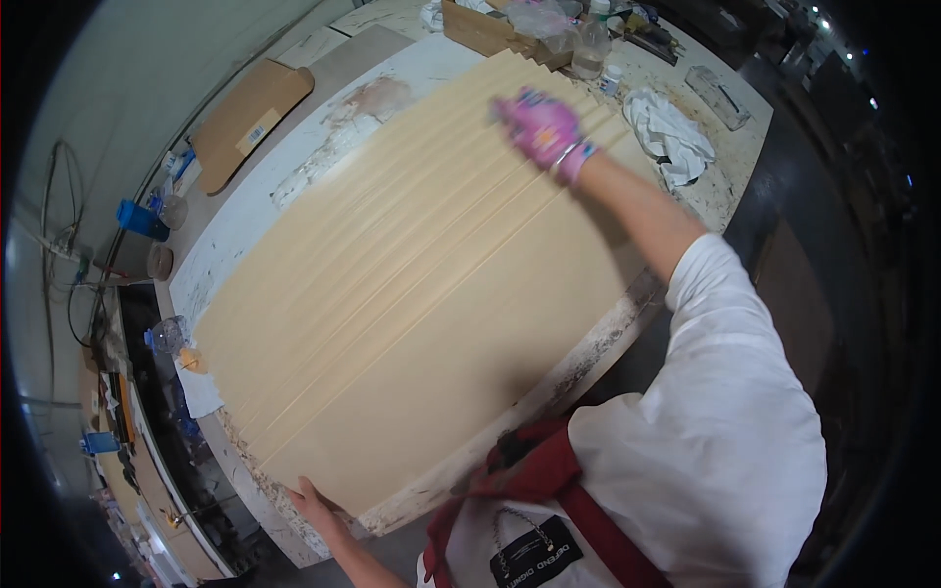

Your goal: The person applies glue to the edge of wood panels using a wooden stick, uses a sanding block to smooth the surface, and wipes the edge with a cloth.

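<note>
A fanned stack of thin tan sheets [451,363], like veneer or board, lies over the worktable, with its stepped edges running from lower left to upper right. At the near left corner, my bare left hand [316,508] grips the edge of the front sheet, its thumb near the top face and its other fingers partly hidden. My right hand [547,132], in a pink patterned glove, is over the stepped edges at the far right end of the stack. Its fingers are smeared by motion, so their grip does not show.
A white crumpled cloth [669,135] lies right of the stack. Behind it stand a cardboard box [480,31] and a clear bottle [591,44]. A flat cardboard piece [253,122] and a blue cup [143,220] are along the left wall. The table edge [613,333] is stained.
</note>
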`<act>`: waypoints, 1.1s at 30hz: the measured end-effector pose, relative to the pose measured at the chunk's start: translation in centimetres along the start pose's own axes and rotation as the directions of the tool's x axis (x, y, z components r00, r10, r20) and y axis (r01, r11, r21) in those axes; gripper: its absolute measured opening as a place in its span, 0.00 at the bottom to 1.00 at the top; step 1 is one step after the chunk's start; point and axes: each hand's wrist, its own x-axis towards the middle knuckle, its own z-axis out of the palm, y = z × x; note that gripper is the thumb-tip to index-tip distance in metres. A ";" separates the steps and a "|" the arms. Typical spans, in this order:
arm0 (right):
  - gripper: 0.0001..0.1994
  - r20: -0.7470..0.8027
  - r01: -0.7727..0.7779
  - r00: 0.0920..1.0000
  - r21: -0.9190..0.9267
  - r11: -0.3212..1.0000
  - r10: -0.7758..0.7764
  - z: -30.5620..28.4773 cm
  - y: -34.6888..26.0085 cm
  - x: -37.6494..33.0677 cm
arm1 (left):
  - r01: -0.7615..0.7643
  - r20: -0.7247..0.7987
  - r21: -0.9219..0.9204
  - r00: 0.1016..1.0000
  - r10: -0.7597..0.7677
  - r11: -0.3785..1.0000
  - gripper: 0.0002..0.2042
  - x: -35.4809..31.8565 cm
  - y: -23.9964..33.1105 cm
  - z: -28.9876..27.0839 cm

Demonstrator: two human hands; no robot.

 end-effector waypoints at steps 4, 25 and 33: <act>0.15 -0.135 -0.158 0.983 -0.260 0.953 0.127 -6.1 8.2 2.9 | 0.000 -0.008 0.066 1.000 0.001 0.998 0.26 -0.1 -0.4 -0.4; 0.14 -0.096 0.561 0.820 0.329 0.759 -0.564 -1.2 -14.3 -5.6 | 0.085 -0.033 0.072 0.996 -0.083 0.994 0.26 0.3 -0.6 -1.0; 0.11 0.219 0.343 0.876 0.345 0.874 -0.430 1.0 -12.7 -4.9 | 0.027 -0.040 0.133 0.999 -0.022 0.991 0.22 -0.3 0.1 0.1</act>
